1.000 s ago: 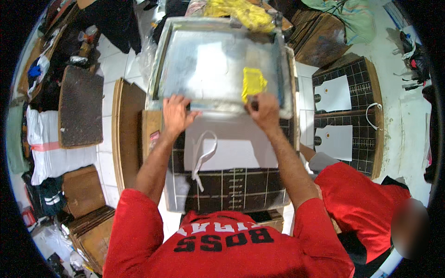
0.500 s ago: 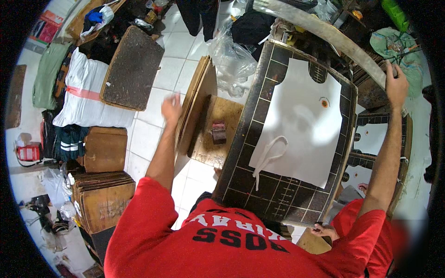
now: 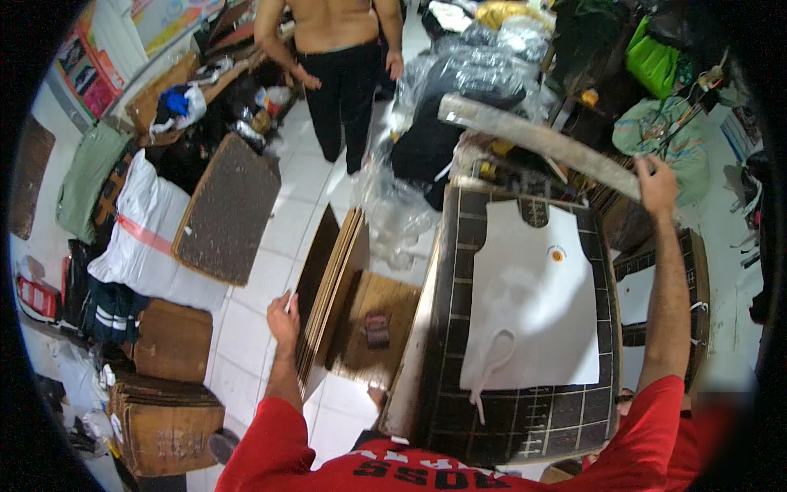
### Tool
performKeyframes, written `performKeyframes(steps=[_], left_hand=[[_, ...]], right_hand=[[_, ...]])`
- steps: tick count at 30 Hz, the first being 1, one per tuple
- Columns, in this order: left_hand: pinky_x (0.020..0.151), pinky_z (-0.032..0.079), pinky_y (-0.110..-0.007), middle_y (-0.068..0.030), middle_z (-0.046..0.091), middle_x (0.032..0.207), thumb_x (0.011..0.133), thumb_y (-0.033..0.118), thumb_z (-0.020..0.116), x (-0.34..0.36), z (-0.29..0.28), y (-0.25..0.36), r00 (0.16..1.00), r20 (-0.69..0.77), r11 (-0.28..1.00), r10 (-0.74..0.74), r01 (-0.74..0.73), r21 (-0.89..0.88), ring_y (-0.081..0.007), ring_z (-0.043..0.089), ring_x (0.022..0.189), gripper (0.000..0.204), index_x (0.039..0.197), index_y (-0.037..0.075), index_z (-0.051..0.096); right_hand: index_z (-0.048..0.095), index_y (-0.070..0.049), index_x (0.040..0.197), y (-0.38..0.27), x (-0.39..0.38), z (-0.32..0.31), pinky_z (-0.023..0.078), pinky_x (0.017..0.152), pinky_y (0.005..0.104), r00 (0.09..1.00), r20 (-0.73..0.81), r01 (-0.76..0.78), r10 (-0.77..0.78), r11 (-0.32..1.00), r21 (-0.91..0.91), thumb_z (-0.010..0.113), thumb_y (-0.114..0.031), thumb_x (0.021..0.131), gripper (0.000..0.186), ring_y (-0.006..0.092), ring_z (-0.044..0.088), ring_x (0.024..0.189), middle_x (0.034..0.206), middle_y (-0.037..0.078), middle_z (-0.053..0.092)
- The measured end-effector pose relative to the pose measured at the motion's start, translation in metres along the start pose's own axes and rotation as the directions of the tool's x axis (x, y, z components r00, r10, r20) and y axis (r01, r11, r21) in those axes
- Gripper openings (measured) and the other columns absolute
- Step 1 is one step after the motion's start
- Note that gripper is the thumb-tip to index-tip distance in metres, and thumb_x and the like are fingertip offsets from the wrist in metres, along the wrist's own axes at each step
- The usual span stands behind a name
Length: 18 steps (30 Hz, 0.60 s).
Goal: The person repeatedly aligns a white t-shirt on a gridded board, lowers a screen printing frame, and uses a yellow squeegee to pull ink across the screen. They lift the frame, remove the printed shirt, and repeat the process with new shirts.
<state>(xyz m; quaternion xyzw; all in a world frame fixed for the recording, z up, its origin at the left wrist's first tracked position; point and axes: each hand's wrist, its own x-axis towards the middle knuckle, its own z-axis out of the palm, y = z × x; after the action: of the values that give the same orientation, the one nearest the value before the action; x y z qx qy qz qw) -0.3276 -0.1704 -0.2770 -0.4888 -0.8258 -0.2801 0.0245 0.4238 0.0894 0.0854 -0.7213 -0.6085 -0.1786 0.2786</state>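
Note:
My right hand (image 3: 658,190) grips the right end of a long pale bar (image 3: 537,138), which looks bowed and rises over the far end of a black gridded board (image 3: 566,414). On that board lies a white cut fabric panel (image 3: 533,303) with a small round print near its neckline. A narrow white strip (image 3: 492,365), looped at one end, rests on the panel's lower left. My left hand (image 3: 284,324) is closed beside a dark upright board (image 3: 316,266) leaning off a stack of thin boards (image 3: 336,287). A white speck shows at its fingertips; what they hold is unclear.
A dark reddish block (image 3: 377,330) sits on a wooden surface (image 3: 398,299) between the stack and the gridded board. Ahead stands a person (image 3: 344,74) in black trousers. Wrapped bundles (image 3: 139,246) and boards (image 3: 168,430) line the left. More gridded boards (image 3: 697,271) are at right.
The view has tilted up, bringing a person's torso into sight. The outermost board now stands apart from the stack, near my left hand. My right hand still holds the bar.

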Motion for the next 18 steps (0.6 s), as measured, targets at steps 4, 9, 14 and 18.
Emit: performKeyframes(steps=[4,9,14,18], left_hand=[[0.076,0.055,-0.051,-0.0208,0.073,0.087,0.094,0.028,0.07,0.007,-0.009,-0.006,0.973,0.229,0.992,0.01,-0.038,0.117,-0.042,0.071,0.082,0.024,0.093,0.006,0.079],[0.073,0.054,-0.052,-0.021,0.073,0.085,0.089,0.02,0.072,0.004,-0.076,0.082,0.97,-0.237,0.992,0.049,-0.02,0.124,-0.0436,0.069,0.08,0.019,0.081,0.002,0.073],[0.063,0.053,-0.046,-0.0195,0.07,0.076,0.087,0.013,0.075,-0.007,-0.24,0.19,0.893,-0.42,0.986,0.164,-0.143,0.082,-0.0382,0.068,0.069,0.011,0.085,0.002,0.075],[0.055,0.048,-0.039,-0.0117,0.062,0.067,0.079,0.0,0.075,-0.156,-0.258,0.263,0.852,-0.411,0.92,0.325,-0.386,-0.073,-0.0285,0.062,0.06,0.008,0.078,0.006,0.069]], right_hand=[[0.075,-0.007,0.113,-0.021,-0.028,-0.032,0.054,0.089,0.0492,0.999,-0.018,-0.038,0.038,0.999,-0.018,0.062,-0.06,0.091,0.059,0.0418,0.069,0.101,0.107,0.021,0.074],[0.077,-0.01,0.109,-0.035,-0.018,-0.04,0.056,0.088,0.0488,0.999,-0.039,-0.003,0.005,1.0,0.03,0.062,-0.058,0.091,0.053,0.0388,0.071,0.1,0.107,0.018,0.075],[0.077,-0.012,0.11,-0.031,-0.013,-0.035,0.056,0.09,0.0494,1.0,0.004,0.021,-0.021,0.997,0.076,0.064,-0.055,0.089,0.05,0.0377,0.071,0.103,0.108,0.018,0.075],[0.075,-0.013,0.121,-0.034,-0.004,-0.043,0.055,0.095,0.0497,0.997,0.073,0.009,-0.013,0.998,0.057,0.061,-0.059,0.09,0.057,0.0378,0.071,0.109,0.116,0.019,0.074]])
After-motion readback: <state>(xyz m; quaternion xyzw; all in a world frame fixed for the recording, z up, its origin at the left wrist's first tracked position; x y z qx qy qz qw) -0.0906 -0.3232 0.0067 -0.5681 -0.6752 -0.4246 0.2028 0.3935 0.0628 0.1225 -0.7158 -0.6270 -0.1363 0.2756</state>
